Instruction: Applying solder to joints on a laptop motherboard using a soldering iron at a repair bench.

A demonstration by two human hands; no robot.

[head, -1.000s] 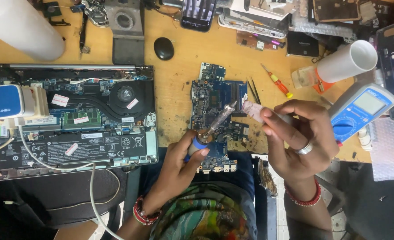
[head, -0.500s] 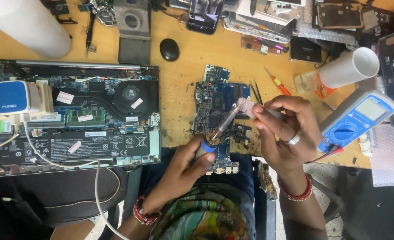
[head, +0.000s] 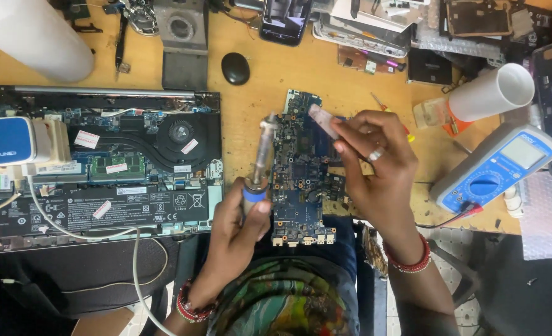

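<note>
My left hand [head: 238,218] grips the blue handle of a soldering iron [head: 262,155], whose metal shaft points up and away, its tip over the top left corner of a blue laptop motherboard [head: 297,180]. The board lies on the wooden table's front edge, between my hands. My right hand [head: 381,168], with a ring on one finger, pinches a small pale pink strip-like piece [head: 322,119] above the board's upper right part.
An opened laptop [head: 114,168] with fan and battery exposed lies left. A blue and white power adapter [head: 11,142] sits on it with a white cable. A blue multimeter [head: 496,168], a white tube [head: 490,93], a black mouse [head: 235,67] and stacked parts crowd the right and back.
The soldering iron has swung from a slant across the board to nearly upright at its left edge. My right hand has risen slightly with the pale piece.
</note>
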